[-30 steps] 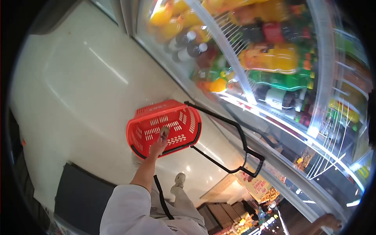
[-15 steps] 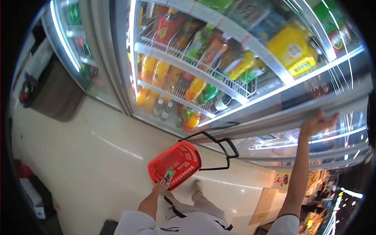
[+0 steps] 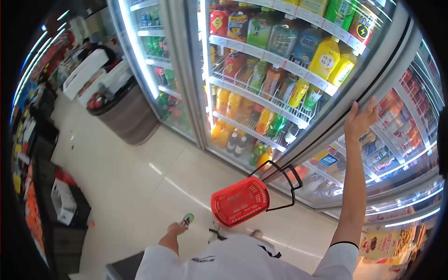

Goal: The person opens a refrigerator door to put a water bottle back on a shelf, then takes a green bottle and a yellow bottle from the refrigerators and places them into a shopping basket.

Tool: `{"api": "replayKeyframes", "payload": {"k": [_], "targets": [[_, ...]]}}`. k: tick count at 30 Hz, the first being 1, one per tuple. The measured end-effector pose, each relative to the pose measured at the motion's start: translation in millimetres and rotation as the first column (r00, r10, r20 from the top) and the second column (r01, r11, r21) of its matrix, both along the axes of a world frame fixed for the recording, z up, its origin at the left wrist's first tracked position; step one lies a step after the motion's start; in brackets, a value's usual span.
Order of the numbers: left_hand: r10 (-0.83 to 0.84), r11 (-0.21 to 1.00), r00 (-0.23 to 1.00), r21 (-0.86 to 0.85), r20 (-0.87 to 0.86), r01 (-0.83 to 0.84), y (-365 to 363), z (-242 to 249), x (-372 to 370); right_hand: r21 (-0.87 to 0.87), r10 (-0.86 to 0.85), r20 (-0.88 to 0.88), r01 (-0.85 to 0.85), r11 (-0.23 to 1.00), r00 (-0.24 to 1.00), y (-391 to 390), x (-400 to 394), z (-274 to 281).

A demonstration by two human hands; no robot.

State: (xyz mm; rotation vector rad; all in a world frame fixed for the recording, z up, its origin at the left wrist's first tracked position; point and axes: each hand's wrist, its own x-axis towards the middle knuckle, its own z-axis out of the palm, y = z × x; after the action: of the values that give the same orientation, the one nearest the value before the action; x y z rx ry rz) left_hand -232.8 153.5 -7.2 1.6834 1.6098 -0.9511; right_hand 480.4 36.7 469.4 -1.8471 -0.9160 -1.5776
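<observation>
Our left hand (image 3: 175,228) grips one green-topped item (image 3: 187,220), now beside the one red basket (image 3: 240,200), no longer over it. Our right hand (image 3: 360,122), fingers spread, is at the cooler door frame (image 3: 375,63). Between our hands, the basket's handle (image 3: 294,196) stands before the cooler; two white-capped bottles (image 3: 236,145) sit inside.

Pale glossy floor (image 3: 140,200) is carrying a red basket (image 3: 238,198). Wire cooler shelves (image 3: 275,60) are holding rows of drinks: yellow bottles (image 3: 324,60) standing on the upper one, orange bottles (image 3: 233,105) lower down. Two white-capped bottles (image 3: 240,146) are sitting at the bottom.
</observation>
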Motion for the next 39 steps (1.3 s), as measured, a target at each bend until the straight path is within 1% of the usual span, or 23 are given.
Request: {"api": "replayKeyframes", "payload": {"k": [3,5,9,11,12,13,14,15,16,17,19,21,22,23,24,25,26,30,33,36,37,38,39], "targets": [[0.151,0.985,0.988,0.079,0.009,-0.151,-54.0,34.2,-9.4,-0.063,0.164,-0.036,-0.166,0.984,0.986,-18.5,-29.8,-10.2],[0.219,0.959,0.973,0.168,0.074,-0.229,-88.1,19.9,-11.0,-0.039,0.233,-0.215,-0.247,0.968,0.948,-49.0,-61.5,-49.1],[0.594,0.712,0.695,0.137,0.405,-0.688,-173.5,10.6,18.6,-0.029,0.356,-0.53,-0.436,0.899,0.77,-133.8,-123.6,-231.6],[0.7,0.592,0.559,0.078,0.444,-0.802,-208.8,-0.6,34.8,-0.148,0.23,-0.817,-0.578,0.803,0.529,-190.2,-168.4,-337.8],[0.705,0.579,0.548,0.079,0.45,-0.811,-221.7,-1.1,36.5,-0.059,0.236,-0.909,-0.666,0.743,0.343,-224.0,-201.0,-383.9],[0.701,0.602,0.563,0.061,0.439,-0.797,-232.7,0.4,39.2,-0.295,0.02,-0.939,-0.83,0.474,0.345,-266.6,-202.0,-475.5],[0.696,0.623,0.576,0.039,0.428,-0.782,-246.8,0.2,45.0,-0.377,0.014,-0.919,-0.886,0.271,0.395,-320.2,-224.0,-524.7],[0.701,0.612,0.564,0.039,0.437,-0.79,-259.9,4.8,49.1,-0.386,-0.149,-0.922,-0.885,0.26,0.358,-376.0,-237.0,-626.2],[0.628,0.669,0.637,0.107,0.446,-0.735,-263.5,16.4,48.2,-0.374,-0.294,-0.92,-0.803,0.465,0.259,-423.8,-264.9,-636.5],[0.541,0.732,0.72,0.18,0.434,-0.658,-264.9,27.0,41.8,-0.428,-0.527,-0.84,-0.756,0.496,0.13,-466.7,-282.2,-631.8],[0.465,0.842,0.811,0.104,0.354,-0.529,-255.0,40.3,35.1,-0.491,-0.572,-0.751,-0.858,0.148,0.331,-571.5,-292.0,-692.9],[0.416,0.882,0.863,0.106,0.286,-0.46,-238.8,55.2,46.9,-0.597,-0.668,-0.665,-0.774,0.209,0.333,-634.5,-316.3,-690.0],[0.32,0.927,0.908,0.108,0.271,-0.359,-229.8,51.6,54.1,-0.642,-0.784,-0.62,-0.596,0.483,0.032,-638.9,-324.9,-667.3],[0.254,0.946,0.937,0.139,0.242,-0.292,-223.4,38.1,53.5,-0.608,-0.683,-0.73,-0.471,0.639,0.014,-659.8,-336.2,-665.4],[0.183,0.96,0.959,0.172,0.215,-0.222,-207.9,31.2,58.1,-0.653,-0.801,-0.598,-0.574,0.495,-0.01,-657.6,-336.2,-627.0],[0.064,0.987,0.982,0.133,0.176,-0.089,-196.8,33.8,68.0,-0.615,-0.714,-0.656,-0.375,0.694,-0.245,-652.4,-342.0,-596.2],[-0.104,0.983,0.985,0.162,0.137,0.082,-183.9,28.1,79.6,-0.518,-0.503,-0.794,-0.053,0.853,-0.341,-641.6,-354.5,-560.4],[-0.609,0.781,0.784,0.267,0.124,0.565,-164.5,40.1,151.0,-0.279,-0.182,-0.944,0.371,0.886,-0.276,-584.9,-390.9,-516.2],[-0.685,0.728,0.665,0.279,0.296,0.626,-174.0,52.1,191.8,-0.275,-0.231,-0.916,0.092,0.957,-0.329,-533.2,-436.1,-534.8],[-0.677,0.736,0.64,0.312,0.364,0.601,-196.1,38.7,212.0,-0.419,-0.542,-0.757,-0.365,0.831,-0.365,-468.3,-470.9,-545.1],[-0.664,0.747,0.641,0.307,0.384,0.59,-205.3,38.1,212.9,-0.396,-0.538,-0.772,-0.406,0.824,-0.338,-447.5,-480.8,-519.9],[-0.646,0.763,0.649,0.301,0.403,0.572,-212.6,31.6,209.9,-0.431,-0.586,-0.808,-0.613,0.662,-0.065,-437.2,-484.8,-524.3],[-0.653,0.756,0.642,0.297,0.401,0.584,-215.7,26.8,203.3,-0.43,-0.587,-0.806,-0.606,0.669,-0.076,-431.7,-489.8,-528.0]]}}
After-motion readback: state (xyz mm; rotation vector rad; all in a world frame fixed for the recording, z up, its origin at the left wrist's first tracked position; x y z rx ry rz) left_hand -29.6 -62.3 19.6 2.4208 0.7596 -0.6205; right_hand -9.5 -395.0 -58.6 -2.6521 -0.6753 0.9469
